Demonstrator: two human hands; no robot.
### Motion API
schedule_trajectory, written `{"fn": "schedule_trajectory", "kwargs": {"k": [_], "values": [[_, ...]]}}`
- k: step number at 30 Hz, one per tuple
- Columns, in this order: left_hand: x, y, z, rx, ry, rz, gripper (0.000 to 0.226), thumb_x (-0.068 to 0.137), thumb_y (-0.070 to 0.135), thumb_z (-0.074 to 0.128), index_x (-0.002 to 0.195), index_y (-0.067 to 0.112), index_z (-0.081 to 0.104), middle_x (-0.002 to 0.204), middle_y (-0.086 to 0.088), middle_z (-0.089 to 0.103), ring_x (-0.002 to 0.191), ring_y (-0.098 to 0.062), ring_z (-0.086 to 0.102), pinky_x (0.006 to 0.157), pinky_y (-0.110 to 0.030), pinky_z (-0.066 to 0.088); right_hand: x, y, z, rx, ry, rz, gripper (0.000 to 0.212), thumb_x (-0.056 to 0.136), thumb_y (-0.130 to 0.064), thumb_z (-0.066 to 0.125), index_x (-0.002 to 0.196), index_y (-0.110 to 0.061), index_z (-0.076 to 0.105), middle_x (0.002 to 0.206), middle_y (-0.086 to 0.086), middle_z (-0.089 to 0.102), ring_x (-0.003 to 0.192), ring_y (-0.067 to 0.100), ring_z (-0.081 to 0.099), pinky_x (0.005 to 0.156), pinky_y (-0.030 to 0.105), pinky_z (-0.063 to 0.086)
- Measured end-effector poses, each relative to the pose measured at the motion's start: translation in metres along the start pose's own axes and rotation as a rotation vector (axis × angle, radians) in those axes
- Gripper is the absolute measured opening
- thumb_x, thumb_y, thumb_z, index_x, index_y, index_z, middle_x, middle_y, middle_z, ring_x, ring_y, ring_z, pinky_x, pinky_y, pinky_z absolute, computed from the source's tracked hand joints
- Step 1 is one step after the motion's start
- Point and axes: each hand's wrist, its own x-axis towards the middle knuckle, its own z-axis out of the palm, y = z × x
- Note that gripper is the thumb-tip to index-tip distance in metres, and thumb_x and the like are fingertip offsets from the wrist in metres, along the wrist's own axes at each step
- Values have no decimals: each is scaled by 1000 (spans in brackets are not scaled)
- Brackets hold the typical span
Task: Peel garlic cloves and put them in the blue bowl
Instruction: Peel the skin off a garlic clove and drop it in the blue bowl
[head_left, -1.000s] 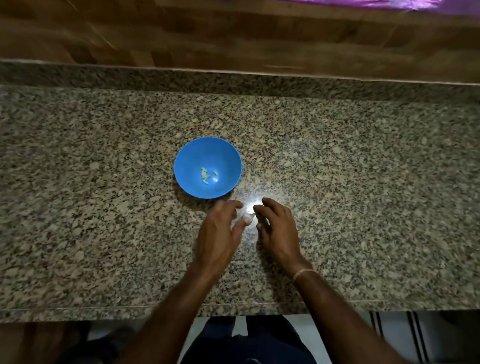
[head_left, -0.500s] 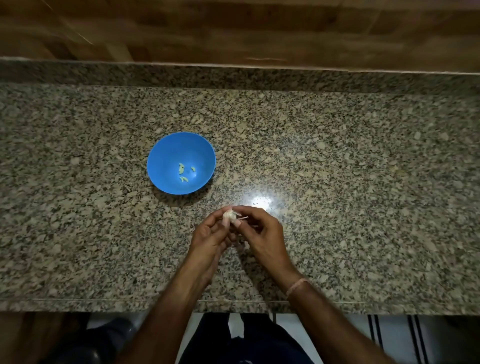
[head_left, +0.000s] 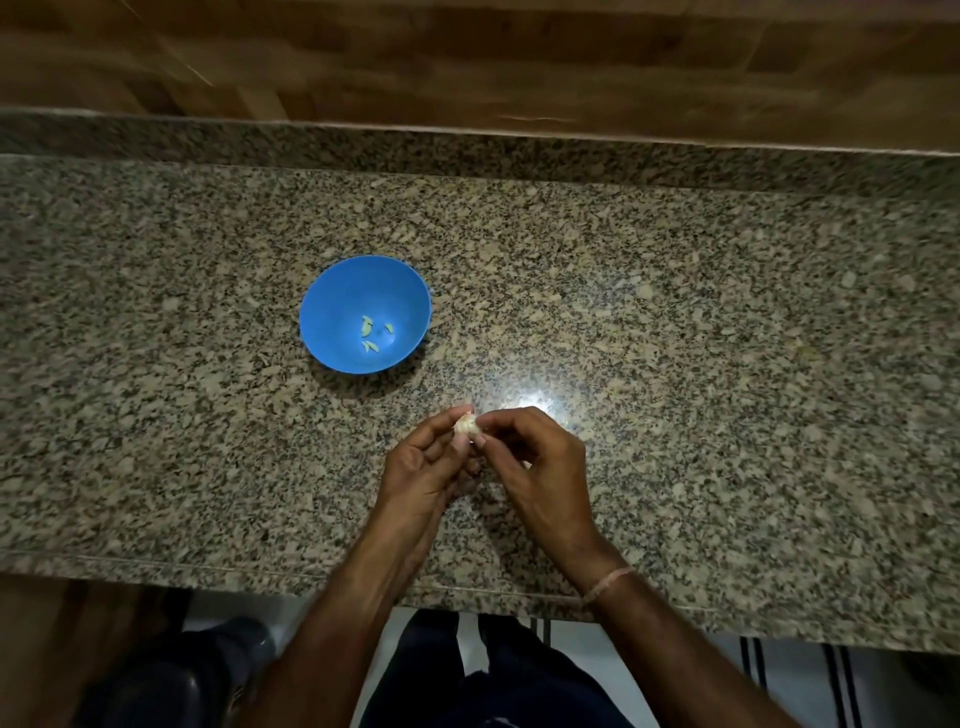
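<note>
a speckled granite counter (head_left: 727, 364) in grey, beige and black fills most of the view, and it runs from left to right. at its back there is a low granite upstand (head_left: 467, 150), and behind that a wall of brown wood panels (head_left: 519, 57). a bright spot of light (head_left: 524, 405) shines on the stone just beyond the hands. under the front edge of the counter one sees a pale floor (head_left: 597, 654), a rug with dark stripes (head_left: 789, 670) at the right, and dark trousers (head_left: 493, 686).

the blue bowl (head_left: 332, 291) stands on the counter, to the left and further back from the hands, well apart from them. some small pale green pieces (head_left: 370, 332) lie on its bottom.

the left hand (head_left: 423, 467) and the right hand (head_left: 535, 462) meet above the counter near the front. both pinch one whitish garlic clove (head_left: 466, 424) with the fingertips, the other fingers curled. a thin band (head_left: 608, 584) is on the right wrist.
</note>
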Motion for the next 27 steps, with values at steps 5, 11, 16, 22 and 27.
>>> {"fn": "schedule_trajectory", "kwargs": {"k": [5, 11, 16, 22, 27], "values": [[-6, 1, 4, 7, -14, 4, 40, 91, 13, 68, 131, 13, 66, 122, -10, 75, 111, -18, 70, 94, -31, 54, -7, 1, -6, -107, -20, -82, 15, 95, -12, 76, 110, -10, 76, 101, -6, 71, 92, 8, 70, 78, 28, 60], [-12, 2, 8, 65, 28, 40, 35, 90, 15, 71, 126, 13, 70, 115, -9, 78, 110, -21, 73, 95, -31, 58, -8, -1, -12, -265, -64, -164, 16, 100, -19, 70, 113, -11, 74, 99, -3, 69, 86, 5, 66, 74, 26, 57], [-13, 3, 10, 123, 58, 58, 30, 93, 5, 70, 124, 9, 71, 111, -12, 78, 109, -25, 74, 95, -32, 60, -10, 0, -12, -370, -81, -198, 17, 103, -23, 65, 115, -13, 71, 99, -1, 68, 84, 10, 64, 71, 33, 57], [-23, 2, 12, 185, 60, 107, 31, 94, 2, 69, 124, 4, 71, 109, -10, 79, 106, -20, 75, 87, -24, 60, -16, -1, -11, -429, -61, -224, 12, 103, -21, 64, 110, -13, 69, 95, -3, 64, 77, 8, 59, 64, 30, 55], [-22, -7, 11, 161, 83, 67, 28, 95, 6, 69, 123, 5, 71, 109, -11, 79, 106, -22, 75, 88, -26, 61, -14, 4, -11, -232, -69, -54, 8, 100, -22, 68, 100, -16, 73, 87, -7, 68, 76, 9, 64, 65, 29, 54]]}}
